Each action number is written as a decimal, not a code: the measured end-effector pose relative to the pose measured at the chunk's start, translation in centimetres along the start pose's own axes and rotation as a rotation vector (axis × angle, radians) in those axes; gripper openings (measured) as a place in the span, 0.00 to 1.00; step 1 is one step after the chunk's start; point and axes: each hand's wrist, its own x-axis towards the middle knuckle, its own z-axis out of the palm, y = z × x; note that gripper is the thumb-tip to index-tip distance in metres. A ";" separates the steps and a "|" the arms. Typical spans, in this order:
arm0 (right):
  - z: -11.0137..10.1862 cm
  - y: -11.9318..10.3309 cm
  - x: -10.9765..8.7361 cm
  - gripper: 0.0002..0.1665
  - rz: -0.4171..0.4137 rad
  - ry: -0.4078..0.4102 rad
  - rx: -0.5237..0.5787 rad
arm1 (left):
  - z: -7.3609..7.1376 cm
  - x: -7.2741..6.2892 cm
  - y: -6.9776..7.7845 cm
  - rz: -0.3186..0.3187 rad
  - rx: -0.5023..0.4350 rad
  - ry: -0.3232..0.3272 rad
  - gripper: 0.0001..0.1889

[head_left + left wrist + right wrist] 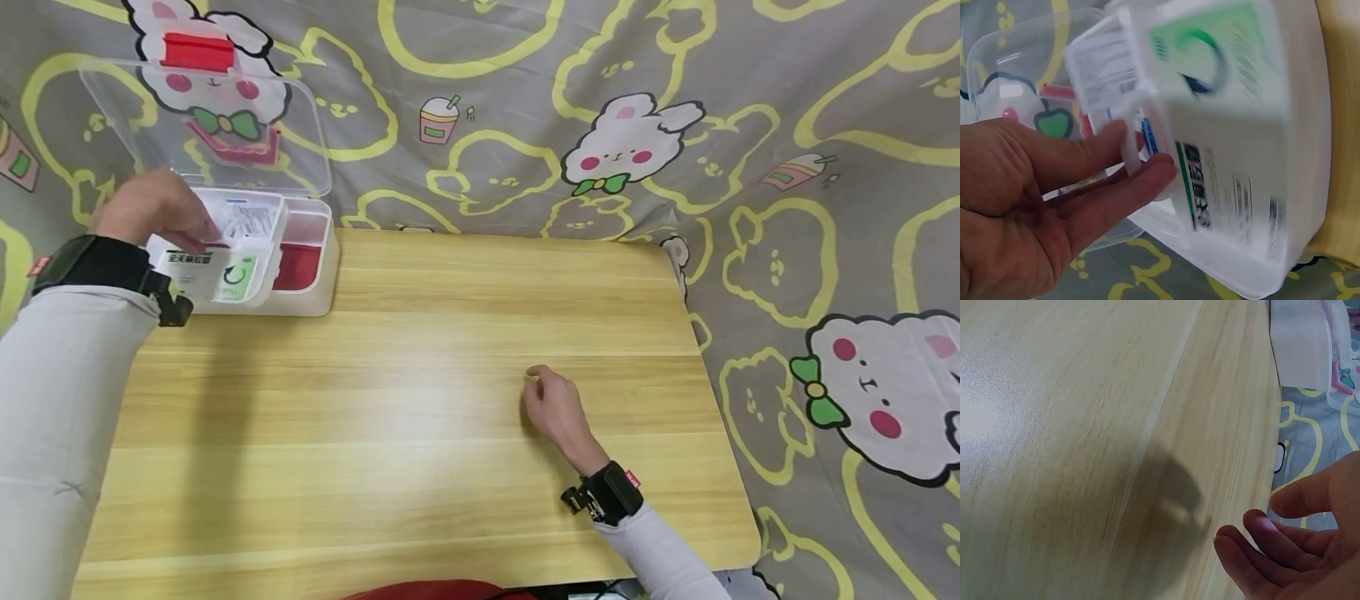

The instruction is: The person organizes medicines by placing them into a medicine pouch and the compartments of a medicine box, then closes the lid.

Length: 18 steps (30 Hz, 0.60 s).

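Observation:
At the back left stands a white plastic storage box with its clear lid swung up. My left hand reaches over it and pinches the translucent handle of the box's inner tray between thumb and fingers. The tray sits tilted, covering the box's left part. Inside the tray are a white and green printed packet and a white printed packet. Something red shows in the box's right side. My right hand is held low over the table, fingers loosely curled, holding nothing.
The wooden table spans the view. A grey patterned cloth hangs behind it and along the right side. A red clasp is on the raised lid, close to the cloth. Something red shows at the bottom edge.

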 end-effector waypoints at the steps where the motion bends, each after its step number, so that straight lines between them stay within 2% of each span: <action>1: 0.0 0.0 0.0 0.18 -0.002 0.003 -0.003 | 0.3 -0.1 0.0 -0.007 -0.004 0.031 0.36; 4: 0.0 0.2 0.0 0.18 -0.006 0.011 -0.006 | 1.1 -0.7 0.0 -0.021 -0.007 0.121 0.37; 6: 0.1 0.2 0.0 0.17 -0.001 0.012 -0.006 | 1.6 -0.8 -0.1 0.001 -0.004 0.184 0.31; 9: 0.1 0.3 -0.1 0.18 0.011 0.004 -0.008 | 2.2 -0.7 -0.3 0.049 -0.014 0.242 0.22; 11: 0.2 0.4 -0.1 0.18 0.019 -0.002 -0.009 | 2.4 -0.5 -0.5 0.069 -0.040 0.278 0.19; 14: 0.2 0.4 -0.2 0.18 0.021 -0.006 -0.009 | 2.4 -0.2 -0.8 0.049 -0.053 0.322 0.20; 18: 0.1 0.4 -0.2 0.17 0.022 -0.008 -0.005 | 2.0 0.0 -1.0 -0.005 0.005 0.372 0.23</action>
